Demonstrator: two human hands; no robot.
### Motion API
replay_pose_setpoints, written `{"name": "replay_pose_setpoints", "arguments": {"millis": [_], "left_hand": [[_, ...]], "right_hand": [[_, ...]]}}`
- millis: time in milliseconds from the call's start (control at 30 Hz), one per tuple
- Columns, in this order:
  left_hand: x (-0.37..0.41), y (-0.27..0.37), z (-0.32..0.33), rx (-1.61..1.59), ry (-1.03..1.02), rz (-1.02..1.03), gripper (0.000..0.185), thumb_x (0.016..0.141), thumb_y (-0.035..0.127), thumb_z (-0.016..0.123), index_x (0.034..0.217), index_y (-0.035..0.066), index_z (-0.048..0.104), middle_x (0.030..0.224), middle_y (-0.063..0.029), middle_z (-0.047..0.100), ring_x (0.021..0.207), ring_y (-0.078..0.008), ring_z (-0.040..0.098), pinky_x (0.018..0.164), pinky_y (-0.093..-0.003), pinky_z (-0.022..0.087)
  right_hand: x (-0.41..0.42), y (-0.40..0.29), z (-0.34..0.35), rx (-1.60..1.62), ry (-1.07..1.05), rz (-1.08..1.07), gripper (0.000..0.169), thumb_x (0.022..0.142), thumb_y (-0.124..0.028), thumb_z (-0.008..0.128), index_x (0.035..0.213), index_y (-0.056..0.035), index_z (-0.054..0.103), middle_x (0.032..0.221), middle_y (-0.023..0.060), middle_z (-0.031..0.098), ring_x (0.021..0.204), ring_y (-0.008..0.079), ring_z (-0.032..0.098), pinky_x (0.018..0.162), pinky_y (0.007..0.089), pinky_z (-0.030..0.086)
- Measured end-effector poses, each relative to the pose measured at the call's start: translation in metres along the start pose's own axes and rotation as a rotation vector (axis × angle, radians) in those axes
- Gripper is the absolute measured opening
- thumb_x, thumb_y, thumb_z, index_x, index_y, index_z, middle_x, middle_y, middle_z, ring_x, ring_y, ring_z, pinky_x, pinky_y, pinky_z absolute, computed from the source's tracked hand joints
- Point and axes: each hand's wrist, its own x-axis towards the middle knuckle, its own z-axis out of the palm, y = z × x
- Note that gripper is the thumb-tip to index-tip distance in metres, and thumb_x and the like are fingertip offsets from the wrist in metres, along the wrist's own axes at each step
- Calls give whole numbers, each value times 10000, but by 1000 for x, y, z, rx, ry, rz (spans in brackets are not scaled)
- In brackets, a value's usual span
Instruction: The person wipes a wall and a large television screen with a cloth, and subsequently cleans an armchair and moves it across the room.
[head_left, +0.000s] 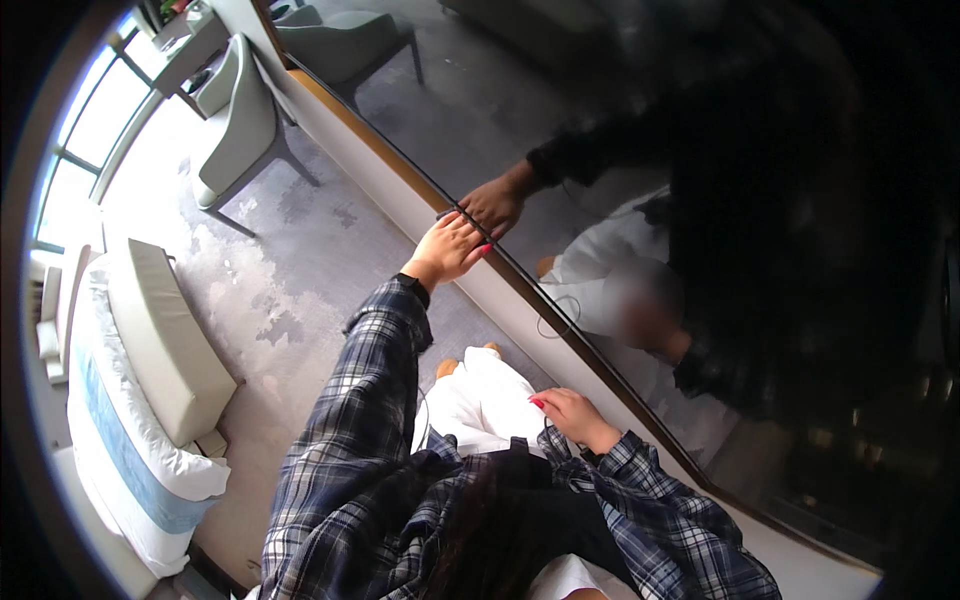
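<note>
My left hand reaches forward and lies at the lower edge of a dark, glossy panel; something thin and dark shows by its fingertips, but what it is cannot be told. That panel mirrors the hand and the plaid sleeve. Close to my waist, above the white trousers, is my right hand, its fingers bent; the frame does not settle whether it holds anything. A thin cable hangs by the trousers.
A grey upholstered chair stands at a desk near the window. At left, a cream bench adjoins a bed with a blue runner. A wooden ledge runs along the wall under the panel.
</note>
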Motion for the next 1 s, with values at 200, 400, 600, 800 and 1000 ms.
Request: {"name": "replay_pose_setpoints", "arguments": {"millis": [200, 400, 600, 800, 1000], "left_hand": [[8, 12, -4, 82, 163, -303, 431, 891, 380, 479, 1171, 90, 633, 1223, -61, 601, 1262, -231, 446, 1149, -405, 202], [1, 81, -9, 39, 57, -225, 456, 883, 375, 449, 1156, 65, 641, 1153, -74, 640, 1225, -244, 483, 1134, -431, 215], [2, 97, -24, -71, 23, 229, 329, 922, 374, 457, 1021, 120, 641, 1088, -67, 637, 1145, -232, 531, 1050, -427, 299], [13, 129, -32, 11, -140, 202, 364, 935, 382, 461, 1154, 140, 622, 1087, -36, 633, 1135, -215, 537, 1034, -405, 321], [30, 121, -8, 89, 167, 200, 335, 914, 378, 492, 1049, 111, 642, 1072, -44, 635, 1145, -244, 525, 1080, -406, 300]], "right_hand": [[24, -43, -14, 52, 52, -35, 182, 936, -178, 553, 996, -43, 659, 970, 157, 671, 915, 344, 629, 799, 404, 501], [38, -61, -11, 50, 33, -222, 168, 930, -173, 557, 999, -57, 657, 946, 161, 669, 899, 357, 627, 783, 417, 497], [31, -53, -12, -37, 22, -260, 170, 922, -172, 555, 1002, -60, 655, 938, 144, 671, 900, 340, 627, 783, 409, 496], [33, -55, -9, -54, 31, -314, 180, 916, -168, 559, 1013, -54, 659, 956, 129, 676, 902, 321, 633, 796, 405, 496], [21, -17, 0, -12, 60, -346, 178, 917, -175, 563, 987, -52, 671, 943, 129, 680, 900, 321, 635, 800, 398, 498]]}}
